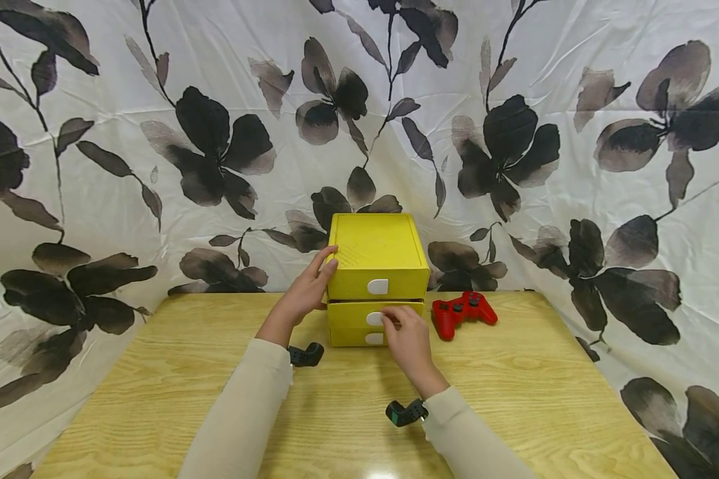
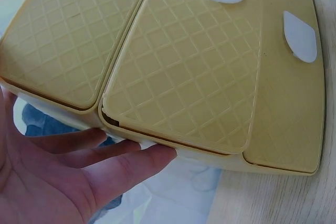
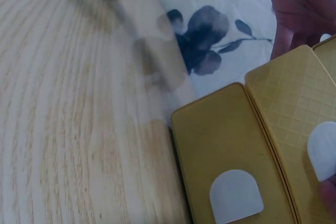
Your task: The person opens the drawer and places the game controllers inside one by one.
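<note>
A small yellow chest of drawers (image 1: 374, 239) stands on the table, with white tab handles on its front. Its middle drawer (image 1: 350, 314) juts out slightly past the top drawer (image 1: 347, 286). My right hand (image 1: 409, 339) pinches the white tab (image 1: 374, 319) of that middle drawer; in the right wrist view only a fingertip shows beside the tab (image 3: 323, 150). With extended fingers, my left hand (image 1: 302, 293) rests against the chest's left side, as the left wrist view also shows. Below, the bottom drawer (image 2: 289, 124) sits flush, its white tab (image 2: 301, 38) untouched.
A red game controller (image 1: 464, 311) lies on the wooden table (image 1: 204, 372) just right of the chest. Behind the table hangs a white cloth (image 1: 407, 179) with dark flowers. Each wrist wears a black camera mount, such as the right one (image 1: 406, 413).
</note>
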`<state>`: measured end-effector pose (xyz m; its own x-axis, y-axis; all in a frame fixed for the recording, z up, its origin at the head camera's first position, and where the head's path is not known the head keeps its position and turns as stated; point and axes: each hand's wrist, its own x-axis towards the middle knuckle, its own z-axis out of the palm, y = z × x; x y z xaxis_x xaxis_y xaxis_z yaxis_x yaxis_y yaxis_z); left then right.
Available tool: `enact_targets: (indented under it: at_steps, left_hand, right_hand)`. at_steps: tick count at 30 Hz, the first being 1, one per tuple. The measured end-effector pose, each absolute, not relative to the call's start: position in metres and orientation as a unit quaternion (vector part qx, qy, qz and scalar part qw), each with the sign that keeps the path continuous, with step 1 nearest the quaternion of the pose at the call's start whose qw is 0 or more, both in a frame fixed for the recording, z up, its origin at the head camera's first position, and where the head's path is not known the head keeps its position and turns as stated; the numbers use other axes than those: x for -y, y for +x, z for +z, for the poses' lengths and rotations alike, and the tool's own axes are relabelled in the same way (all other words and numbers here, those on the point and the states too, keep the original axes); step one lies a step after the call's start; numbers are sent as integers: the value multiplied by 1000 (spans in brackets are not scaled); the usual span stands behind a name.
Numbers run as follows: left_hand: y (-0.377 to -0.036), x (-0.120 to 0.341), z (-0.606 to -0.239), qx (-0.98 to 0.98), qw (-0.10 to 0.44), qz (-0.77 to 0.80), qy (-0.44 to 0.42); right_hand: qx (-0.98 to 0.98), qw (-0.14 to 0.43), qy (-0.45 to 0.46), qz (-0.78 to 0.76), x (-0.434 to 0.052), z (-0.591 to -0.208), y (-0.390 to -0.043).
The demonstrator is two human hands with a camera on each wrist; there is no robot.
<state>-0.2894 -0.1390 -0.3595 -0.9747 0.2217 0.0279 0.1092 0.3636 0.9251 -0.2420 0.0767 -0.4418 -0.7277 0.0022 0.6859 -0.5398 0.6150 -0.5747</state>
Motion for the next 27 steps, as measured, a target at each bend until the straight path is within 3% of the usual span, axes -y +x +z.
enact_targets:
  at_steps: [15, 27]
  left_hand:
    - [-259, 134, -329, -825, 67, 550, 107]
    - [-290, 139, -360, -821, 53, 559, 102]
  right_hand:
    - [837, 334, 155, 404, -74, -444, -249]
    - [831, 348, 156, 405, -74, -442, -253]
